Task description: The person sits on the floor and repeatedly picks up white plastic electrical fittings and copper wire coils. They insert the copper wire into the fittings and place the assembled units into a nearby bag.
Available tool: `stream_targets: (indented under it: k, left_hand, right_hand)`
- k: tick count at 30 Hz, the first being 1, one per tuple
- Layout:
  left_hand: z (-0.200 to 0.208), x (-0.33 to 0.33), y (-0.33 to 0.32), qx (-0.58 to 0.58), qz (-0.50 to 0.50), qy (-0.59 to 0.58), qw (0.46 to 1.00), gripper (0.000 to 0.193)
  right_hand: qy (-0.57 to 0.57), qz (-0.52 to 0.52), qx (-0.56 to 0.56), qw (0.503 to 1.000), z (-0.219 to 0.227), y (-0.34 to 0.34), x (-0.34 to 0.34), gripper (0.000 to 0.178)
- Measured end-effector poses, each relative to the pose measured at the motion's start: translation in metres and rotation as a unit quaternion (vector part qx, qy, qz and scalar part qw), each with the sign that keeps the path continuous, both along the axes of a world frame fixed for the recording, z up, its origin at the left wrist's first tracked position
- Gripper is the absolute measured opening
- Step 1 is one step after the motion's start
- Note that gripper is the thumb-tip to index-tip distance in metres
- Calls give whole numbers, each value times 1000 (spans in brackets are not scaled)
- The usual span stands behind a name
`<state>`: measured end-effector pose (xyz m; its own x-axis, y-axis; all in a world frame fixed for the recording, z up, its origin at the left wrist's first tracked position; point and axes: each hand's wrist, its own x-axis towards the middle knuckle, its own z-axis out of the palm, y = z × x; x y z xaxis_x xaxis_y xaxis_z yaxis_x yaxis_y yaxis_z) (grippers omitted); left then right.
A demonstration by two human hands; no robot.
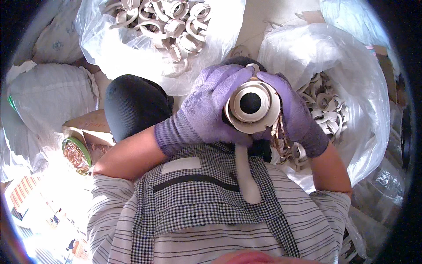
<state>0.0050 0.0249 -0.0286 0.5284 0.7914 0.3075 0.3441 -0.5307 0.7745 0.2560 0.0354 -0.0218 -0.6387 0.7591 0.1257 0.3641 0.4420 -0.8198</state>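
Observation:
Up in front of my chest is a round cream plastic part (239,105) with concentric rings and a dark round hole in its middle. A long pale curved arm (249,180) hangs below it; whether the two are one piece, I cannot tell. My left hand (211,99), in a purple knitted glove, wraps the part's left side. On its right side my right hand (290,105) is closed, gloved the same way, its fingers partly hidden. Thin copper-coloured metal strips (278,136) show between the part and my right hand.
A clear plastic bag (105,48) of cream curved parts stands far left. Another clear bag (365,88) with similar pieces sits at my right. By my left knee are a cardboard box (90,127) and a green-rimmed round tub (70,141) of copper-coloured bits. A filled white sack (52,90) lies beyond.

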Motion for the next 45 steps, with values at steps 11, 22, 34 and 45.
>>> stream_targets:
  k: [11, 22, 34, 45]
  left_hand:
    - [21, -20, 4, -448, 37, -296, 843, 114]
    - [42, -21, -10, -450, -26, -233, 862, 95]
    - [61, -9, -9, -443, -10, -272, 854, 80]
    - [-63, -108, 193, 17, 73, 363, 929, 87]
  right_hand:
    - [-13, -82, 208, 975, 20, -18, -9, 72]
    - [28, -149, 256, 955, 30, -32, -40, 49]
    - [146, -173, 65, 972, 45, -22, -61, 31]
    - [47, -278, 175, 943, -31, -32, 79, 38]
